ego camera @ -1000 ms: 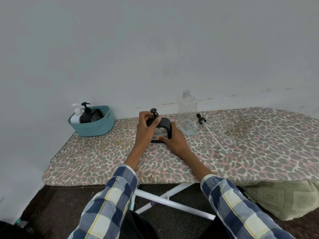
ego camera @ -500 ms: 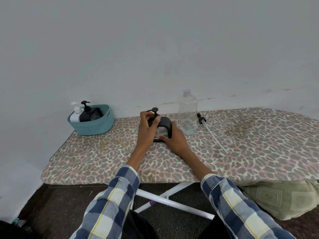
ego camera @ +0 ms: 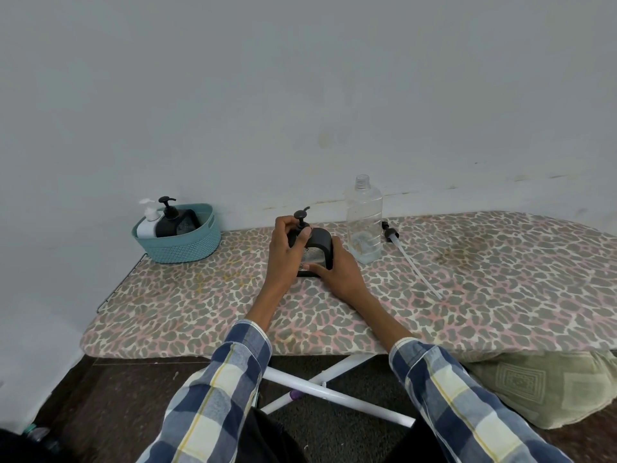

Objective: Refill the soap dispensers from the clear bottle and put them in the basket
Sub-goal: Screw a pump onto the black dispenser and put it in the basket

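A black soap dispenser [ego camera: 321, 243] with a clear window stands on the leopard-print ironing board [ego camera: 200, 295]. My left hand [ego camera: 284, 248] grips its black pump top [ego camera: 301, 216] at the neck. My right hand [ego camera: 337, 270] holds the dispenser's body from the right and front. The clear bottle [ego camera: 364, 222], uncapped and nearly empty, stands upright just right of it. A teal basket [ego camera: 180, 243] at the board's far left holds a white dispenser [ego camera: 148, 222] and a black dispenser [ego camera: 170, 218].
A loose black pump with a long clear tube [ego camera: 410, 259] lies on the board right of the bottle. The wall runs close behind the board. A green cushion [ego camera: 541, 385] sits on the floor at the right; white board legs [ego camera: 334, 392] cross below.
My left hand has turned slightly on the pump top, whose spout now points to the right. The right hand and dispenser body stay where they were.
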### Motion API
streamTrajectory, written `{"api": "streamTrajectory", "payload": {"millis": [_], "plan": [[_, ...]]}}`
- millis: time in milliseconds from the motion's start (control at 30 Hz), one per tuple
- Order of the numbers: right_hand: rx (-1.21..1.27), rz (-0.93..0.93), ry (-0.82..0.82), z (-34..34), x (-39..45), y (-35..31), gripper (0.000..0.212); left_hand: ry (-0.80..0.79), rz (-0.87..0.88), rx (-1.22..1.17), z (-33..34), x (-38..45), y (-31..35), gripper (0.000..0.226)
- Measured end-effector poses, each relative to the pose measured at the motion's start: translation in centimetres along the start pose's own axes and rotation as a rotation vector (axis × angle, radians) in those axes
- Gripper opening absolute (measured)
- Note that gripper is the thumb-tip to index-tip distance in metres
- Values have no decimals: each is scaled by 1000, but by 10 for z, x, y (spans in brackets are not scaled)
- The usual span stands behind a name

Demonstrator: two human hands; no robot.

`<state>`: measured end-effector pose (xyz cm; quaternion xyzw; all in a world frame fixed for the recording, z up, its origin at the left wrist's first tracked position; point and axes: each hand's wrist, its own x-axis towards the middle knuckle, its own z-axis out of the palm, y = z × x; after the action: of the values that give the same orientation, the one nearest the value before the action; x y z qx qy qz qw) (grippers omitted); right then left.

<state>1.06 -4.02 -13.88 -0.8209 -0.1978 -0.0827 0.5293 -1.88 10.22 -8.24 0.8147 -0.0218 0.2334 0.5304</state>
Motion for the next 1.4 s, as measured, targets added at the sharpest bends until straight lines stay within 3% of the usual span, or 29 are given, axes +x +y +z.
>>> {"api": "streamTrajectory", "payload": {"millis": [300,433,767,1000,1167,1400], "plan": [[11,-8,3,0,0,0,55,-9,-16,16,-1,-5,2,18],[11,-10,5,0,0,2,55,19,-12,-39,2,-5,4,32],[8,13,-4,2,2,4,58,-35,5,83,-1,0,-6,13],[20,-3,1,0,0,2,57,25,-36,-5,0,-5,1,30],[22,0,4,2,1,3,60,73,-9,-11,4,-3,-1,25],[50,2,-1,0,2,4,59,15,-49,-86,0,1,4,19]]}}
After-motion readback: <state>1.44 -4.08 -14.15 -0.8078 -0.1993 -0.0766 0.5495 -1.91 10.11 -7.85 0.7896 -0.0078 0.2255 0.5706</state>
